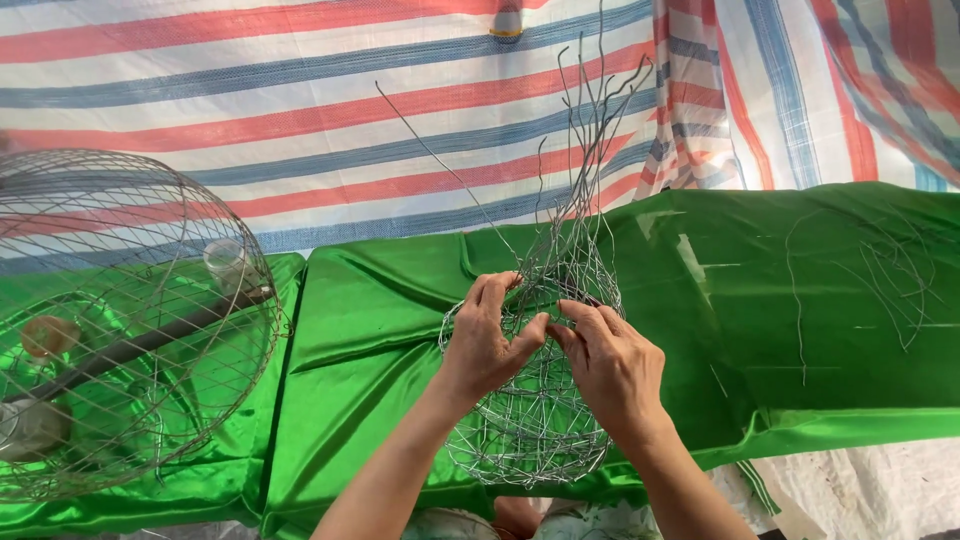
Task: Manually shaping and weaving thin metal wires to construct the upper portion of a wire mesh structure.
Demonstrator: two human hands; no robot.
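Observation:
A half-woven wire mesh basket [535, 425] rests against the front edge of a table covered in green satin cloth [380, 330]. Loose wire ends [590, 130] rise from its upper rim, fanning upward. My left hand [485, 340] grips the wires at the rim, fingers curled over the mesh. My right hand [610, 365] pinches wires right beside it, thumb and forefinger meeting my left thumb. Both forearms come up from the bottom of the view.
A large finished round wire basket [130, 320] stands at the left, with a dark bar and small jars seen through it. Several loose wire pieces [890, 275] lie on the cloth at right. A striped red, white and blue tarpaulin [300, 110] hangs behind.

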